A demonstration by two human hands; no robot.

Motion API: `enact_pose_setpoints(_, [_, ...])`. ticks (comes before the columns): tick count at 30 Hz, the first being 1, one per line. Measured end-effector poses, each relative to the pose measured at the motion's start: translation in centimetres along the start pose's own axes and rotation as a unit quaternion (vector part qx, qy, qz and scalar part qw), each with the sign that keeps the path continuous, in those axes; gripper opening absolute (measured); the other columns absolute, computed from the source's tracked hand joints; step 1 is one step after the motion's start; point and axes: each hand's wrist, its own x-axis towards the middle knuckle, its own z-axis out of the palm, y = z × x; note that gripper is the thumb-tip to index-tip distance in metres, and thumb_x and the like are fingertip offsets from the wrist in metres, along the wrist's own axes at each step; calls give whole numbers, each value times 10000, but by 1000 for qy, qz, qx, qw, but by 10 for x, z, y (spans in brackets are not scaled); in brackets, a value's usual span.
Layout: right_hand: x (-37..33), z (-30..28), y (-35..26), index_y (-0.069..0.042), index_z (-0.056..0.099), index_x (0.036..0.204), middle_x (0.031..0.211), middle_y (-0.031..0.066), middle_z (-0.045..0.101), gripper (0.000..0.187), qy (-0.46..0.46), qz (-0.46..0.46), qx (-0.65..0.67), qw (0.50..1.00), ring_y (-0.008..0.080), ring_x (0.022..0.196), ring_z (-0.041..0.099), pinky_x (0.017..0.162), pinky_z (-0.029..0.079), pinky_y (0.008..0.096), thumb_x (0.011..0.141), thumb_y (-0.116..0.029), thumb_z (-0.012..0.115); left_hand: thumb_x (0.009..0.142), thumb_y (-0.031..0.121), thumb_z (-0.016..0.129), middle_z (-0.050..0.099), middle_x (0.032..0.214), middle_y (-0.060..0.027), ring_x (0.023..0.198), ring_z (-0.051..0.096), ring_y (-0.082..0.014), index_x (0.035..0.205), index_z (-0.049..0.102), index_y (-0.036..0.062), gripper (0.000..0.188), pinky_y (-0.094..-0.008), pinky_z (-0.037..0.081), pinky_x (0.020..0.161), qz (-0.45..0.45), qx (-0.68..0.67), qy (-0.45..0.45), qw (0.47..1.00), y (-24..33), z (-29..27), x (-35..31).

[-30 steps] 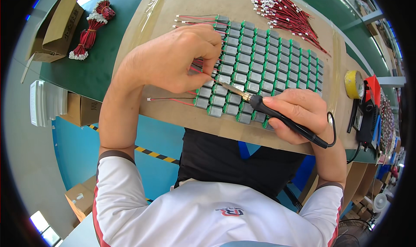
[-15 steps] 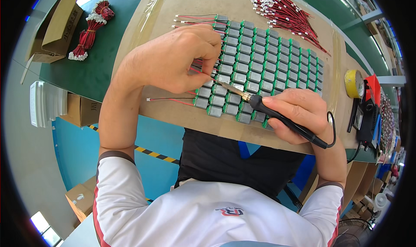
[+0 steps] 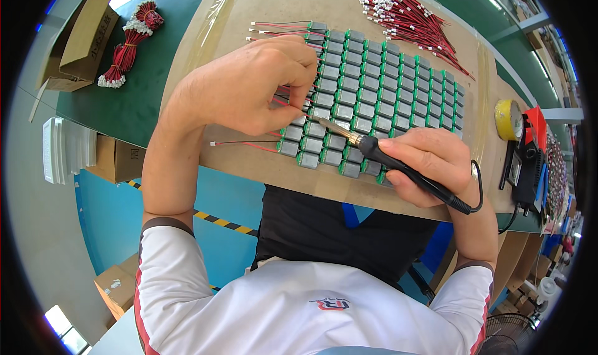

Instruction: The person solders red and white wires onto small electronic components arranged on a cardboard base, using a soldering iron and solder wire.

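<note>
My left hand [image 3: 258, 84] is closed in a pinch at the left edge of a grid of small grey battery cells with green circuit strips [image 3: 369, 97]. A thin red wire [image 3: 306, 114] comes out from its fingertips toward one cell. My right hand [image 3: 433, 159] grips the black handle of a soldering iron [image 3: 370, 148]. The iron's metal tip points left and lies just beside that wire end, over the cell; whether they touch I cannot tell. Red and black leads with white plugs [image 3: 246, 144] stick out from cells of the left column, partly hidden under my left hand.
A pile of red and black leads [image 3: 405, 18] lies at the far right of the cardboard sheet [image 3: 299, 3]. Bundled leads [image 3: 128, 47] and an open carton [image 3: 87, 40] stand at left. At right are yellow tape [image 3: 509, 119] and a black box with a cable [image 3: 531, 177].
The soldering iron and both hands stay almost exactly where they were. No other movement is plain.
</note>
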Motion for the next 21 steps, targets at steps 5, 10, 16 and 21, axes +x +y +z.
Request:
enact_pose_setpoints(5, [-1,-1,0,73,777,1239,952,171,779,430,4,2,-6,1000,257,706,747,602,589,332,821,-8,841,694,25,796,642,940,-100,899,630,-321,753,643,19,164,-430,522,794,-5,1,0,1000,1,0,0])
enact_pose_setpoints(10, [-1,-2,0,71,777,1248,953,170,779,444,8,8,3,1000,259,706,746,607,591,334,815,-2,837,694,28,797,644,942,-102,899,632,-323,751,645,19,163,-425,526,796,-5,3,-2,1000,1,0,0])
enact_pose_setpoints(16, [4,-3,-2,71,773,1253,917,164,764,444,23,1,4,1000,266,695,733,591,581,345,821,-5,837,694,30,797,650,951,-99,924,636,-321,748,655,29,153,-426,522,825,-19,13,-12,1000,3,-2,1])
enact_pose_setpoints(21, [2,-21,0,77,764,1270,904,171,754,422,58,19,-51,997,266,684,716,588,569,349,859,4,826,687,17,794,655,945,-98,935,637,-324,746,657,26,149,-427,520,835,-11,-2,-1,1000,6,-2,3])
